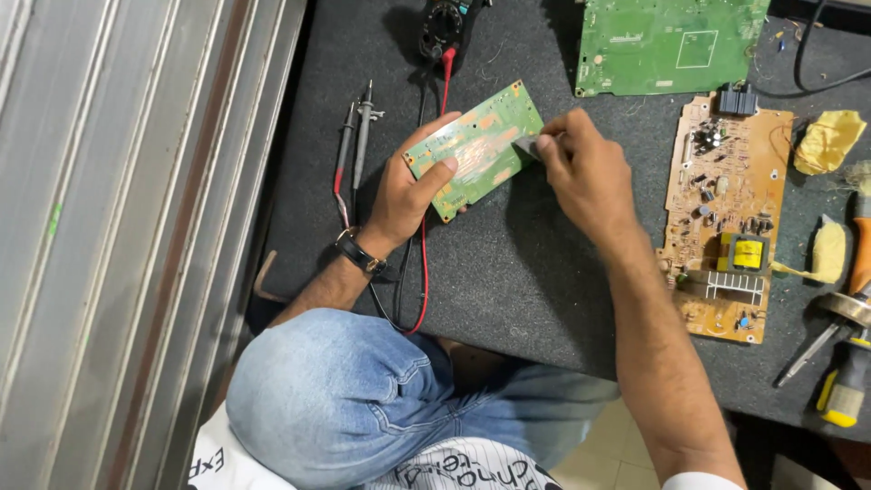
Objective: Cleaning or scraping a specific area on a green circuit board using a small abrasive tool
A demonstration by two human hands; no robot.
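My left hand (pixel 406 189) holds a small green circuit board (pixel 474 148) by its lower left edge, tilted above the dark grey mat (pixel 508 263). A watch sits on that wrist. My right hand (pixel 583 171) pinches a small grey piece (pixel 526 148) against the board's right edge. Two multimeter probes (pixel 357 136) lie on the mat just left of my left hand, their red and black leads running under it.
A black multimeter (pixel 442 27) sits at the mat's far edge. A large green board (pixel 667 44) lies at the back, a tan power board (pixel 726 218) to the right. Yellow sponge pieces (pixel 827 141), a screwdriver (pixel 848 386) and a soldering tool lie far right. Metal shutter at left.
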